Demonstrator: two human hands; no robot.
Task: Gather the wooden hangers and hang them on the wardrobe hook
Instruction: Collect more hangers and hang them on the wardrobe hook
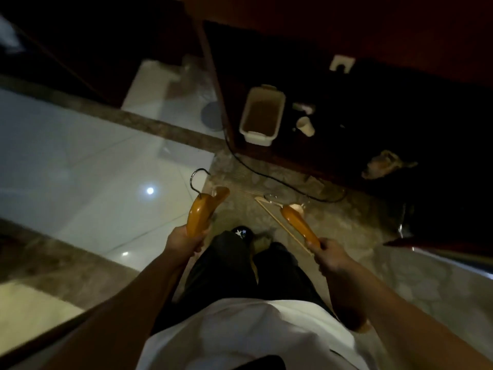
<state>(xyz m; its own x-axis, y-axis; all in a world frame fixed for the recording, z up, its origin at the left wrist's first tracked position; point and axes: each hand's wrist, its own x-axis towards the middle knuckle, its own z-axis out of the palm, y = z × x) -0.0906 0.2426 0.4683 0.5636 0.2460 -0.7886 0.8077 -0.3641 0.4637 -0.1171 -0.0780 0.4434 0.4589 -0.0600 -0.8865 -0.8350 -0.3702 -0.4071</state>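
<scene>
Nearest the camera, the left hand (185,240) is closed around one end of a wooden hanger (198,213), whose metal hook (198,180) points away over the floor. The right hand (329,253) grips a second wooden hanger (300,224) by its end; its thin crossbar (282,227) runs alongside. Judged step: gathering is under way, carrying both hangers. Next move calls for locating the wardrobe hook, not identifiable here, and presenting each metal hook upright. Farther off, a white tub (262,116) and a cup (306,126) sit on a dark surface. No legible writing or brand is visible
</scene>
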